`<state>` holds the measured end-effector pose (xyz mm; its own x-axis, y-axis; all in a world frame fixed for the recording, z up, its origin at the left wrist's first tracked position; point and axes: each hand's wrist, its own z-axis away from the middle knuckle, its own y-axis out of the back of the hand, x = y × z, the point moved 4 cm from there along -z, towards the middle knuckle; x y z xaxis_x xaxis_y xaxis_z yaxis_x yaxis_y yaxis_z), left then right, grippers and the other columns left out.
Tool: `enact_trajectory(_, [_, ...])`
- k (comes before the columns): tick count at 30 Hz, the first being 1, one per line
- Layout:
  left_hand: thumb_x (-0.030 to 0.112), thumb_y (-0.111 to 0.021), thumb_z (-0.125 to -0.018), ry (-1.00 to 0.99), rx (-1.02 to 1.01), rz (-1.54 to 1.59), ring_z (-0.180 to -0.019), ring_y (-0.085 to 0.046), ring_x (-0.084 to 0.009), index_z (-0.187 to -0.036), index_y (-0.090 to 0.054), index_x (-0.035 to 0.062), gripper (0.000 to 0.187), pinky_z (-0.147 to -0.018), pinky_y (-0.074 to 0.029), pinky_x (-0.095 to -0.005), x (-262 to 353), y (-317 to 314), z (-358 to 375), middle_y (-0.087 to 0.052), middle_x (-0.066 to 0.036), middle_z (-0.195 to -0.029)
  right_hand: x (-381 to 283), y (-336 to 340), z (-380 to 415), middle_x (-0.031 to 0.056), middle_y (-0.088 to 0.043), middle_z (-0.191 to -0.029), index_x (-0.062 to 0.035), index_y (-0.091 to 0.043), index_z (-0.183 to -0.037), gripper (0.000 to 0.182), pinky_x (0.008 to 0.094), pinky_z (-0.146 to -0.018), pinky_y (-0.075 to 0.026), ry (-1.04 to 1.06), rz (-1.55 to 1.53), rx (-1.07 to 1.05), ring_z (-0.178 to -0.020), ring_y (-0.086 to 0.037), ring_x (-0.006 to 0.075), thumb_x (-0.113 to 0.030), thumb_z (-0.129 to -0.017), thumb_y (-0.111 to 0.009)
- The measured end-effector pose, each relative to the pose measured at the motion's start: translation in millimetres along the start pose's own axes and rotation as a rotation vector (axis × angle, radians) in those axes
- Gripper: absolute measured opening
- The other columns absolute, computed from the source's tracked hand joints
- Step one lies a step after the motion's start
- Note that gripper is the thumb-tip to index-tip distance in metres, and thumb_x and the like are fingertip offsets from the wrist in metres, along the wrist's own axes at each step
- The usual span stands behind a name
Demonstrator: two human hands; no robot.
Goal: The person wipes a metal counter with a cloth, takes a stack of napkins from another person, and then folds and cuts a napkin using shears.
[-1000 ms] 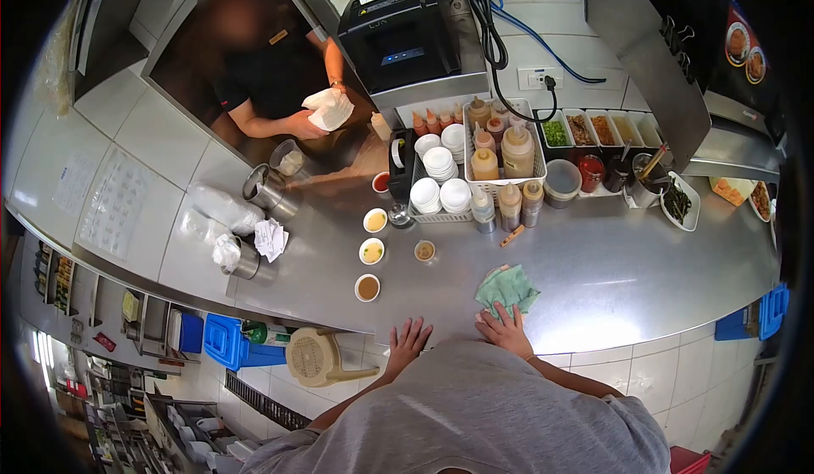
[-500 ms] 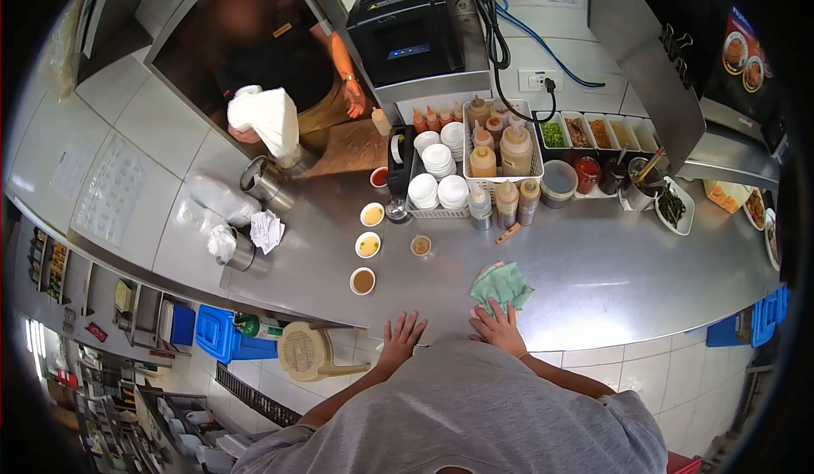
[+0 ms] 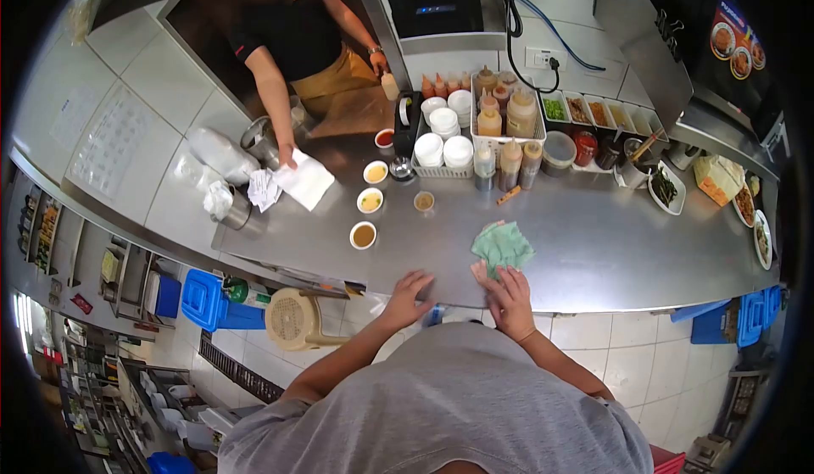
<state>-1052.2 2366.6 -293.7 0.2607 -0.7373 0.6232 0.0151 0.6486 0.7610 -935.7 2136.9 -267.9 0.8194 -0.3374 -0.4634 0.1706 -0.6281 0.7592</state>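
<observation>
My left hand (image 3: 409, 299) rests at the steel counter's front edge, its fingers apart and holding nothing. To its right, my right hand (image 3: 509, 301) lies at the near side of a crumpled green cloth (image 3: 502, 247), fingertips touching it and the fingers spread. A pinkish cloth (image 3: 480, 271) shows under the green one. Beyond my left hand stand small white bowls: one with brown sauce (image 3: 363, 236), one with yellow contents and green bits (image 3: 370, 200), and one with yellow contents (image 3: 375, 172). A small clear cup (image 3: 424, 201) stands beside them.
Across the counter (image 3: 593, 262), a person (image 3: 297, 41) reaches over to a white cloth (image 3: 307, 181). A basket (image 3: 445, 171) holds white dishes; squeeze bottles (image 3: 510, 164) stand beside it. Farther right are topping trays (image 3: 598, 114) and a dish of greens (image 3: 666, 190). A stool (image 3: 292, 318) stands below.
The person opposite has set the white cloth down on the counter. The camera view has shifted. My right hand's fingers have moved onto the green cloth's near edge.
</observation>
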Motion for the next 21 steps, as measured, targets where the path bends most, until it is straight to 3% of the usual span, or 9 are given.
enact_trajectory(2, [0.025, -0.070, -0.081, -0.054, 0.006, 0.341, -0.133, -0.038, -0.0287, -0.139, -0.041, 0.0107, 0.067, -0.108, -0.031, -0.0422, 14.4, -13.2, -4.5, -0.037, -0.015, -0.145, -9.3, 17.4, 19.6, 0.0157, -0.052, -0.126, -0.0079, -0.058, -0.116, 0.046, 0.0434, -0.098, -0.041, -0.019, -0.060, 0.104, -0.115, -0.049, 0.0363, 0.000, -0.071, -0.064])
enact_trajectory(4, [0.024, -0.064, -0.089, -0.024, -0.367, 0.871, -0.120, -0.051, -0.0219, -0.136, -0.045, 0.0063, 0.054, -0.101, -0.039, -0.0300, 41.2, -41.6, 0.0, -0.051, -0.010, -0.134, -16.8, 22.5, 51.9, 0.0163, -0.053, -0.125, -0.0072, -0.058, -0.116, 0.044, 0.0429, -0.097, -0.042, -0.144, -0.085, 0.056, -0.113, -0.051, 0.0363, 0.000, -0.073, -0.063])
enact_trajectory(5, [0.024, -0.064, -0.089, -0.039, -0.375, 0.875, -0.120, -0.051, -0.0219, -0.136, -0.045, 0.0063, 0.054, -0.101, -0.039, -0.0300, 45.3, -42.5, 3.9, -0.051, -0.010, -0.134, -17.2, 25.7, 67.7, 0.0170, -0.054, -0.125, -0.0064, -0.058, -0.115, 0.041, 0.0423, -0.095, -0.043, -0.250, -0.114, 0.016, -0.111, -0.053, 0.0363, -0.001, -0.074, -0.062])
enact_trajectory(7, [0.028, -0.061, -0.091, -0.104, -0.810, 0.778, -0.118, -0.051, -0.0190, -0.135, -0.046, 0.0032, 0.052, -0.099, -0.039, -0.0294, 59.7, -56.2, 16.4, -0.055, -0.008, -0.130, -13.2, 16.6, 109.6, 0.0185, -0.054, -0.124, -0.0056, -0.057, -0.115, 0.039, 0.0409, -0.093, -0.045, -0.361, -0.047, -0.019, -0.110, -0.054, 0.0366, -0.003, -0.076, -0.061])
enact_trajectory(11, [0.029, -0.061, -0.091, 0.207, -0.888, 0.946, -0.119, -0.050, -0.0172, -0.134, -0.048, 0.0062, 0.050, -0.100, -0.039, -0.0294, 29.5, -80.9, 50.7, -0.054, -0.008, -0.130, 49.6, -35.8, 277.3, 0.0190, -0.060, -0.117, -0.0060, -0.059, -0.119, 0.044, 0.0407, -0.092, -0.046, -0.827, -0.041, -0.636, -0.108, -0.056, 0.0348, -0.020, -0.078, -0.066])
enact_trajectory(13, [0.030, -0.061, -0.090, 0.341, -0.777, 0.654, -0.119, -0.050, -0.0164, -0.135, -0.047, 0.0084, 0.052, -0.099, -0.039, -0.0293, -25.2, -103.1, 61.8, -0.054, -0.009, -0.129, 93.6, -49.5, 404.9, 0.0168, -0.063, -0.115, -0.0063, -0.064, -0.114, 0.041, 0.0405, -0.091, -0.047, -1.009, 0.167, -1.018, -0.108, -0.058, 0.0314, -0.031, -0.081, -0.066])
enact_trajectory(17, [0.027, -0.052, -0.093, -0.451, -0.692, -0.339, -0.116, -0.053, -0.0296, -0.130, -0.053, 0.0080, 0.042, -0.092, -0.045, -0.0394, -186.3, -172.4, 119.0, -0.056, -0.015, -0.126, 152.1, -38.3, 623.4, 0.0139, -0.068, -0.104, -0.0065, -0.070, -0.100, 0.039, 0.0350, -0.085, -0.050, -1.149, 0.200, -1.144, -0.096, -0.064, 0.0265, -0.041, -0.087, -0.058])
enact_trajectory(20, [0.020, -0.048, -0.093, -0.078, -0.746, -0.286, -0.103, -0.059, -0.0360, -0.122, -0.059, 0.0142, 0.032, -0.089, -0.047, -0.0438, -272.1, -164.1, 190.1, -0.062, -0.017, -0.112, 98.8, 13.3, 568.9, 0.0144, -0.066, -0.109, -0.0052, -0.069, -0.102, 0.041, 0.0354, -0.087, -0.049, -2.045, -0.117, -0.715, -0.104, -0.062, 0.0246, -0.042, -0.087, -0.058])
enact_trajectory(21, [0.019, -0.046, -0.093, 0.032, -0.703, -0.266, -0.102, -0.060, -0.0361, -0.122, -0.060, 0.0218, 0.033, -0.088, -0.047, -0.0434, -303.9, -170.8, 206.8, -0.065, -0.017, -0.108, 105.2, -2.3, 555.8, 0.0150, -0.067, -0.107, -0.0048, -0.068, -0.103, 0.040, 0.0361, -0.085, -0.050, -1.696, -0.032, -0.874, -0.100, -0.063, 0.0250, -0.041, -0.086, -0.060])
